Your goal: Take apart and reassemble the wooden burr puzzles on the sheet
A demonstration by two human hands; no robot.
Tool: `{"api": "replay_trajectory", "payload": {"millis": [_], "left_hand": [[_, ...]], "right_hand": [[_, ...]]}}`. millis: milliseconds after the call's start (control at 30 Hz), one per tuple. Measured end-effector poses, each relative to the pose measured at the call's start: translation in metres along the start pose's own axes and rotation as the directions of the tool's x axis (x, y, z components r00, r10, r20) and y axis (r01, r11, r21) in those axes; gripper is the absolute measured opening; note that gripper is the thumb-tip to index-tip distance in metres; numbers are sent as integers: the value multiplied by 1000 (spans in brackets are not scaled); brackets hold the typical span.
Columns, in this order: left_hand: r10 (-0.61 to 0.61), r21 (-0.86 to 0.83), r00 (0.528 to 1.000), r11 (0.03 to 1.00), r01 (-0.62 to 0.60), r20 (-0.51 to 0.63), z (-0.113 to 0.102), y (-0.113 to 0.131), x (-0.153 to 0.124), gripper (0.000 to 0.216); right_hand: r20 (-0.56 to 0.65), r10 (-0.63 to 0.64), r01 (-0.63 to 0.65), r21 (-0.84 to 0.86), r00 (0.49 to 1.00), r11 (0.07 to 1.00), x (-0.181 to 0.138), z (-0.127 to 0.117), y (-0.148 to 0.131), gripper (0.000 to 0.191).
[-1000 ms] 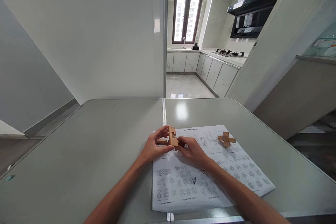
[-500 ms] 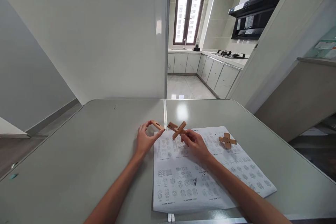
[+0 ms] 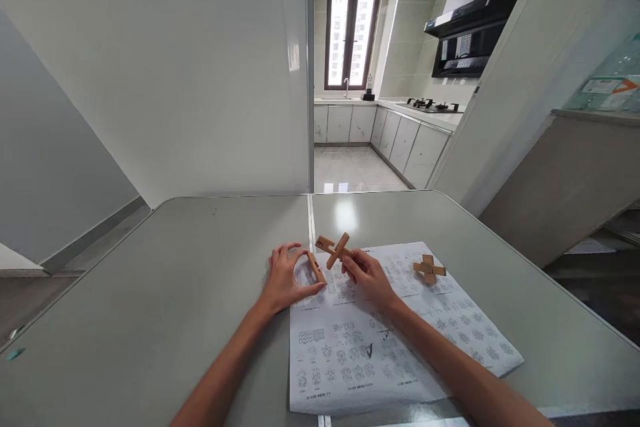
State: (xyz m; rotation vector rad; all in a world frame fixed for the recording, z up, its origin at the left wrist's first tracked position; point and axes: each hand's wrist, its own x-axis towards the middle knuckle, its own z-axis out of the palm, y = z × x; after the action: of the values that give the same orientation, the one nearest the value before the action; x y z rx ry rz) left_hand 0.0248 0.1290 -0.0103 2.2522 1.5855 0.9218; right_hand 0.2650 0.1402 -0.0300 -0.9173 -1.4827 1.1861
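Note:
Between the thumb and fingers of my left hand (image 3: 289, 278) is a notched wooden puzzle piece (image 3: 316, 268), gripped by its ends and tilted. My right hand (image 3: 369, 275) pinches two crossed wooden puzzle pieces (image 3: 336, 251), one lying across the other in an X. A dark mark shows on the far end of one of them. The piece on the left is close to the crossed pair but apart from it. Under both hands lies a printed sheet (image 3: 370, 373) covered with small line diagrams. Another wooden cross assembly (image 3: 429, 269) rests on the sheet, right of my right hand.
The grey table (image 3: 220, 267) has a seam running down its middle. A white panel (image 3: 210, 67) rises behind it at the left. Beyond the doorway is a kitchen with a stove (image 3: 433, 105). Plastic bottles (image 3: 607, 83) stand on a ledge at right.
My left hand has lowered and shifted slightly right, turning its piece from nearly level to steeply slanted. My right hand keeps the crossed pieces almost in place. The camera view has shifted a little.

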Motion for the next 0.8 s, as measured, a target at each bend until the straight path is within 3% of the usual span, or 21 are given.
{"api": "replay_trajectory", "payload": {"millis": [300, 433, 500, 600, 667, 800], "left_hand": [[-14, 8, 997, 1000, 14, 71, 2, -4, 0, 71], [-23, -24, 999, 999, 24, 43, -2, 0, 0, 87], [-2, -107, 1000, 994, 3, 13, -6, 5, 0, 89], [-30, -321, 999, 947, 23, -18, -11, 13, 2, 58], [-91, -453, 996, 887, 89, 17, -12, 16, 3, 41], [-120, -632, 986, 757, 164, 111, -9, 17, 4, 39]], "right_hand": [[9, -3, 3, 12, 1000, 1000, 2, 2, 2, 45], [20, -14, 14, 4, 1000, 1000, 1, 5, 3, 44], [18, -18, 18, -9, 1000, 1000, 0, 6, 3, 43], [26, -12, 12, -37, 1000, 999, -1, 8, 3, 40], [43, -9, 10, -36, 999, 999, -1, 8, 3, 40], [116, 22, -22, -2, 993, 1000, -2, 8, 1, 40]]}}
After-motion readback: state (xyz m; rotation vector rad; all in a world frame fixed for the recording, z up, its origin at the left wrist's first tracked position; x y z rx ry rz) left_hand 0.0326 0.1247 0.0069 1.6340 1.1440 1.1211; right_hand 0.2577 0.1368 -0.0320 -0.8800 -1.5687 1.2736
